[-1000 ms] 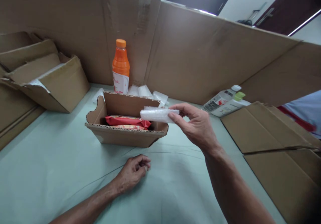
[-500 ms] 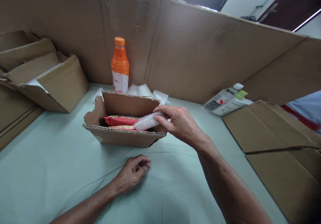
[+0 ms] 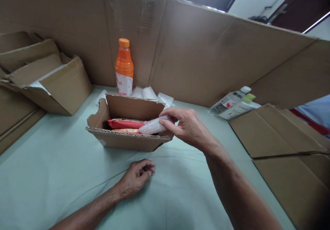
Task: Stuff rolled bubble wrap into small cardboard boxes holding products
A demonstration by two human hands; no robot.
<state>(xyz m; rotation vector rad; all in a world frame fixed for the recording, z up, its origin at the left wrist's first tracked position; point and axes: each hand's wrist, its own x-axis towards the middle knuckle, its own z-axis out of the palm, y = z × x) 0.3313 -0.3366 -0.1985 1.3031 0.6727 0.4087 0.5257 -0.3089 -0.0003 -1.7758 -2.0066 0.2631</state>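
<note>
A roll of bubble wrap (image 3: 154, 124) is pinched between the thumb and fingers of my right hand (image 3: 184, 125). The roll slants down into the small cardboard box (image 3: 129, 142), over its right end. Inside the box lie red and patterned packets (image 3: 126, 123), partly hidden by the front wall and the roll. My left hand (image 3: 138, 176) rests on the table in front of the box, its fingers loosely curled with nothing seen in them.
Behind the box stand an orange bottle (image 3: 124, 68) and several bubble wrap pieces (image 3: 149, 93). Two bottles (image 3: 233, 102) lean at the right, near flattened cardboard (image 3: 278, 128). Open cardboard boxes (image 3: 64, 89) sit at the left. A tall cardboard wall (image 3: 206, 51) closes the back.
My right hand and the bubble wrap roll have shifted very slightly to the right, along with a small shift of the whole view. My left hand rests in the same place.
</note>
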